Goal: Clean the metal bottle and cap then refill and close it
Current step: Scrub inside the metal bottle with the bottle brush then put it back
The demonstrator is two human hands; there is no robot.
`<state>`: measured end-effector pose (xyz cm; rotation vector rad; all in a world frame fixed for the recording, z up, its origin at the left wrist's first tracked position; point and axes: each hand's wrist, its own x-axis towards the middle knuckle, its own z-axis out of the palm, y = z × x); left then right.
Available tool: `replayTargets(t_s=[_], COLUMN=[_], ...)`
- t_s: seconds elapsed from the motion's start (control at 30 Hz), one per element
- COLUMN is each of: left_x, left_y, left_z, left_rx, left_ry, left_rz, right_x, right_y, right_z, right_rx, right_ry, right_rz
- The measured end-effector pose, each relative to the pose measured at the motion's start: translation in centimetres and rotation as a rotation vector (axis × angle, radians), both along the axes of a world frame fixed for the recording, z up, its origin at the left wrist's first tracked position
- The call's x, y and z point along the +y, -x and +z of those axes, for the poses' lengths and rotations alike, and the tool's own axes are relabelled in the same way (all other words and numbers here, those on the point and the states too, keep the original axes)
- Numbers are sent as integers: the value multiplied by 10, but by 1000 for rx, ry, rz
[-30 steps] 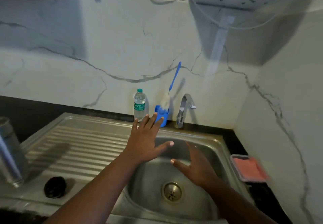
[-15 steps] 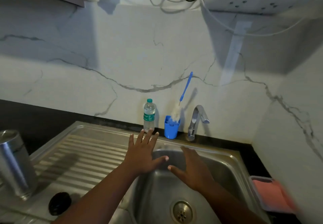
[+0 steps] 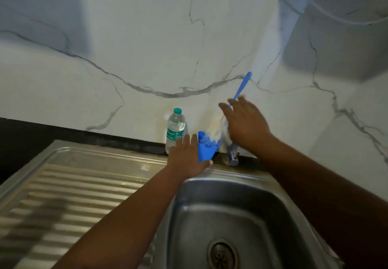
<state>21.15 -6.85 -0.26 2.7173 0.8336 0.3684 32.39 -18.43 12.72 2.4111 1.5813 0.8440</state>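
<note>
L hand (image 3: 187, 157): at blue cup (image 3: 206, 148), fingers up along its left side, thumb under/around the base; looks like it grips the cup, partly hidden.
R hand (image 3: 244, 122): fingers spread and straight, reaching at brush (image 3: 241, 89) handle; fingertips touch or overlap the handle, not curled round it. Motion blur.
Brush: blue handle, tilted up-right vs wall; white bristle end down in cup.
Cup: on rear ledge of sink (image 3: 231, 210), betw. water bottle (image 3: 175, 130) and tap (image 3: 233, 153).
Water bottle: clear plastic, teal cap, upright, just left of L hand, at wall.
Tap: base shows behind R wrist; rest hidden.
Sink: steel basin w/ drain (image 3: 220, 255) lower right; ribbed drainboard (image 3: 69, 201) left.
Metal bottle + cap: out of view.
Wall (image 3: 147, 48): white marble, grey veins.
</note>
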Motion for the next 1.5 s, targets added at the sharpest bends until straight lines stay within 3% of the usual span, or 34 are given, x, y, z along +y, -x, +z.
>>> replayTargets(t_s=[0.17,0.37,0.67,0.8,1.07,1.5], left_x=[4,10,17,20,20,26], left_y=[-37,-70,-99,-98,-100,-97], left_z=[-18,-34,-58,-68,-74,-55], left_rx=[-112,-154,-371,-447,-509,-271], left_ry=[248,350,525,534,551,452], left_rz=[74,145,269,258,239,207], right_x=[26,39,34,37,40,8], right_y=[-30,-50,-76,-79,-80,-73], right_z=[40,59,56,52,41,69], right_rx=[-313,-457,-463,-387,-474,-425], right_ry=[149,310,447,464,440,341], right_rz=[-18,-97,-111,-73,-82,-145])
